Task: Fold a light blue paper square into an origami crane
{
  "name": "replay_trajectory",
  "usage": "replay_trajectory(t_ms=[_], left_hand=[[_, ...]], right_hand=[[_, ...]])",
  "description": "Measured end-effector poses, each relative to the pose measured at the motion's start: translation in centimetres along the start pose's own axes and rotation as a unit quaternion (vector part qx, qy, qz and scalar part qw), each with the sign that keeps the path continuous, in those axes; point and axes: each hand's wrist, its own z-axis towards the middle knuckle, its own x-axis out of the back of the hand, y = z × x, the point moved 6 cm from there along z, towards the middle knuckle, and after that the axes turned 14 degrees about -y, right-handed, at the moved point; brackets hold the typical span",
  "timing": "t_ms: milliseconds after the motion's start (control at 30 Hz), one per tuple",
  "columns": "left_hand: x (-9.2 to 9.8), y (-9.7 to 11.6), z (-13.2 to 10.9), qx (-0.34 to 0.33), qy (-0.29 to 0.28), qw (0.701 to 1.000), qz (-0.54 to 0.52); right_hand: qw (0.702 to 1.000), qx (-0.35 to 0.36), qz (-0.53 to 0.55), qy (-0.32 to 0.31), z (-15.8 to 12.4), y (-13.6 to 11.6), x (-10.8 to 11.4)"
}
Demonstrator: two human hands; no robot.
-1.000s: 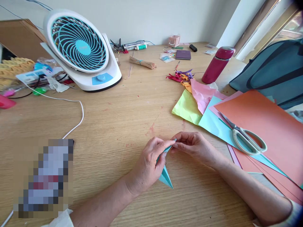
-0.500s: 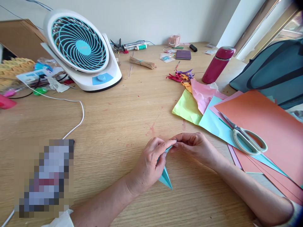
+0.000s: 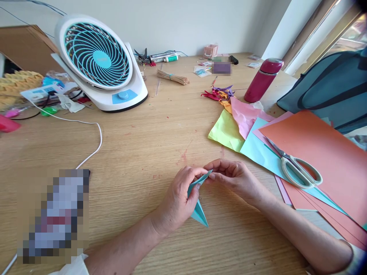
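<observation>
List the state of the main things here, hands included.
Blue paper, folded to a point, held
Left hand, gripping the blue paper
Right hand, curled, at the paper's upper tip
Scissors, blades closed, lying on sheets
Bottle, standing, lid on
Stick bundle, tied
Pink paper, creased
Yellow-green paper, creased
Fan, standing; running or not, unclear

The counter is wood, its grain showing under a low sheen. The folded blue paper is matt and creased; the pink paper is crumpled, the orange sheet smooth. The scissors have shiny metal blades and smooth plastic handles. The flask is glossy, the fan smooth plastic, the bag probably cloth.
</observation>
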Motion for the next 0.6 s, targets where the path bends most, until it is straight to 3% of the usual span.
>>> replay_trajectory(t_ms=[600], left_hand=[[-0.07,-0.13,-0.22,0.029,0.011,0.999,0.014]], right_hand=[[0.998,0.045,-0.034,0.037,-0.22,-0.61,0.01]])
